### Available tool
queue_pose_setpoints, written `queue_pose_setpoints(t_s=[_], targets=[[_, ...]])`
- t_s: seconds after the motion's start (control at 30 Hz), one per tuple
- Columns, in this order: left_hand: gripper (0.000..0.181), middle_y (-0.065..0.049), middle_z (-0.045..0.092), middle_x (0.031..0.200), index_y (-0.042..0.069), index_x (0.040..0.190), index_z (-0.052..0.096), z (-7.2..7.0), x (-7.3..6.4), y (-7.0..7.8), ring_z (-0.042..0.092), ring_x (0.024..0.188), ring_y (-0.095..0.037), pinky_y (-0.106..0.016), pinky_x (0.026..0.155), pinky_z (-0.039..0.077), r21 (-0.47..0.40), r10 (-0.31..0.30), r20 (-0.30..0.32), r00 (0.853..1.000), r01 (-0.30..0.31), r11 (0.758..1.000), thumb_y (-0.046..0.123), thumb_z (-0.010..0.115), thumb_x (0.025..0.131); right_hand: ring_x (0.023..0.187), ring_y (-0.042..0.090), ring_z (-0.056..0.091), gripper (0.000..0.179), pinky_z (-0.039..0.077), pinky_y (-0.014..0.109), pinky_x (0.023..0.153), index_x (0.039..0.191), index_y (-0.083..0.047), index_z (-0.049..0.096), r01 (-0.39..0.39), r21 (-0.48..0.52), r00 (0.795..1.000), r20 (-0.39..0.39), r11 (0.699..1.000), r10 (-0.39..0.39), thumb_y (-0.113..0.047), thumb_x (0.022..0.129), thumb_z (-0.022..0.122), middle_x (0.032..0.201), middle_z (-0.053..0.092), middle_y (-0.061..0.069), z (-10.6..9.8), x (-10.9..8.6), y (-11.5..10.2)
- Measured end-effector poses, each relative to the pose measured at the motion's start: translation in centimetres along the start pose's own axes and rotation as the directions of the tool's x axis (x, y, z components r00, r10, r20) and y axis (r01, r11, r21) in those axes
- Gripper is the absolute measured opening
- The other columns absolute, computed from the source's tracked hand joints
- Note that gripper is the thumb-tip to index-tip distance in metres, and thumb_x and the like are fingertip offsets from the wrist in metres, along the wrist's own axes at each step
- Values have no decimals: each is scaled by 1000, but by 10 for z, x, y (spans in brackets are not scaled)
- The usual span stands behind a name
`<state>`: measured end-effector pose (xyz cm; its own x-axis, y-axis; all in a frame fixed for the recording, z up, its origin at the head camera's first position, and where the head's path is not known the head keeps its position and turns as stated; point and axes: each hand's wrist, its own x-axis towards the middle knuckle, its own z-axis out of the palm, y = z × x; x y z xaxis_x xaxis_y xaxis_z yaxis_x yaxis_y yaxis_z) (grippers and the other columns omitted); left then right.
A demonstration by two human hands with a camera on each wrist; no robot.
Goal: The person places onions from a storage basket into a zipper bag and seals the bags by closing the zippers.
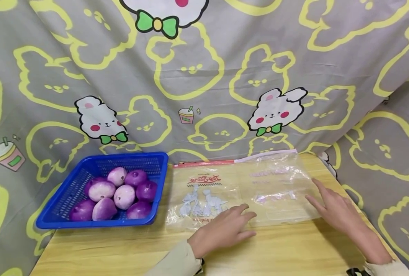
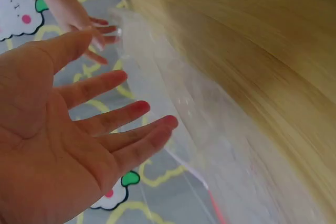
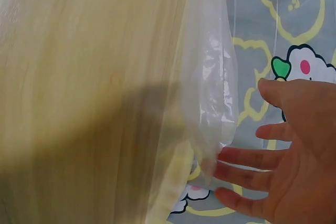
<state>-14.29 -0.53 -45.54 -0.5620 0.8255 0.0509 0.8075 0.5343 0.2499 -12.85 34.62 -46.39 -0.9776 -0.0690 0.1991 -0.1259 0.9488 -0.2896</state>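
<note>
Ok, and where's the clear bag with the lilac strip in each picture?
Head: clear bag, right of centre.
Left wrist: bag, around the middle, reaching up and left.
Right wrist: bag, just right of centre.
Shared landmark: the right hand, beside the bag in every view.

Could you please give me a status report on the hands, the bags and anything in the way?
Left hand open by red-zip bag; right hand open by purple-zip bag. Both bags flat, side by side. Basket left of them, seemingly not blocking.
</note>
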Motion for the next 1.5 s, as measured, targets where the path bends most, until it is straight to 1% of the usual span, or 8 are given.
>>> queue_pose_setpoints(t_s=[0.2,0.47,0.63,0.83,1.0,1.13,1.3,1.5], targets=[[45,-7,60,132,16,135,60,10,18,1,66,105,-16,-26,84,55,3,1,31,1000,-1,1000,42,58,100,110,61,52,73,44,70,81,149,9,27,-75,26,989,127,997,71,-42,103,51,128,49,44,1,-4,5],[43,-10,55,139,16,136,59,12,24,2,54,126,-23,-31,101,48,-27,-24,34,999,25,999,41,57,101,101,55,59,68,48,65,76,145,10,32,-38,31,991,127,999,34,-26,97,65,115,58,40,1,-16,10],[44,-15,49,145,11,137,58,8,24,4,48,133,-22,-30,106,44,-36,-3,-18,1000,2,999,39,55,102,80,28,66,71,54,44,66,146,12,29,-74,167,994,90,983,60,-22,96,67,95,66,19,-1,-21,17],[44,-16,42,151,11,138,56,6,21,7,40,141,-21,-28,107,42,-56,-4,-44,999,2,998,38,51,104,64,7,57,83,49,27,57,149,17,19,-374,480,924,262,794,278,-38,100,58,80,62,4,-9,-21,29],[42,-16,40,153,11,136,59,6,13,8,38,143,-21,-30,107,41,-70,-3,-50,999,-1,998,36,53,103,52,8,39,77,43,32,54,145,13,36,-503,532,849,452,681,274,-48,101,53,59,38,-7,-6,-19,27],[41,-17,38,154,11,134,61,5,7,7,42,140,-23,-30,106,43,-85,-15,-66,998,9,996,36,54,103,47,8,35,70,41,34,49,143,13,37,-430,540,889,393,724,235,-43,104,49,57,36,-6,-6,-21,19],[41,-20,37,154,9,133,61,6,0,2,46,137,-25,-30,105,43,-93,-36,-78,996,29,995,36,54,103,45,10,37,51,36,32,41,139,6,48,-236,522,972,117,820,205,-30,104,53,60,38,-3,-7,-22,4],[43,-21,35,155,8,137,56,8,-13,-2,42,140,-25,-31,107,42,-98,-27,-87,996,18,995,32,55,103,43,10,39,33,31,30,39,129,-3,61,-94,520,972,-137,849,191,-20,101,60,59,41,-5,-18,-27,-15]])
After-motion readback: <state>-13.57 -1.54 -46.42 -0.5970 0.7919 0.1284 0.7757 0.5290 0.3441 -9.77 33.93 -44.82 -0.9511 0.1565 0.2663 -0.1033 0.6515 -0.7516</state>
